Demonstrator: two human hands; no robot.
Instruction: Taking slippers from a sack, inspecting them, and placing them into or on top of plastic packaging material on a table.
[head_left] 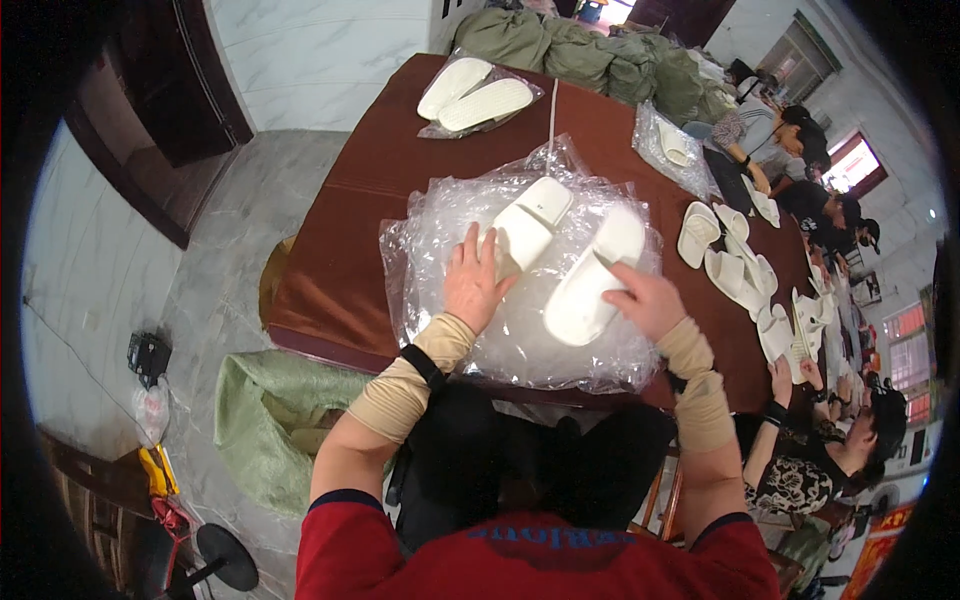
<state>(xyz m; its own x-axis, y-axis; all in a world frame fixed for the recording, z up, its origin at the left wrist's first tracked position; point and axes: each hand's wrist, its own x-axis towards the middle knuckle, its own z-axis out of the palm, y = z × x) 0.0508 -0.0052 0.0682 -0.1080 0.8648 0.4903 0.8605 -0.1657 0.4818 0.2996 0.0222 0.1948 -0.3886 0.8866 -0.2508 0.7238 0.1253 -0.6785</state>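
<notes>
Two white slippers lie on a pile of clear plastic bags (pixel 440 215) on the brown table (pixel 340 260). My left hand (pixel 474 283) rests flat with its fingers spread, touching the near end of the left slipper (pixel 528 226). My right hand (pixel 644 298) lies on the right slipper (pixel 594 276), its fingers curled over the slipper's strap. Both forearms wear beige sleeve covers, and a black band sits on my left wrist.
A bagged pair of white slippers (pixel 470 95) lies at the table's far end, another bag (pixel 672 145) to the right. Several loose slippers (pixel 740 265) line the right side, where other people (pixel 820 440) sit. Green sacks (pixel 600 55) are piled beyond; one green sack (pixel 265 425) lies on the floor.
</notes>
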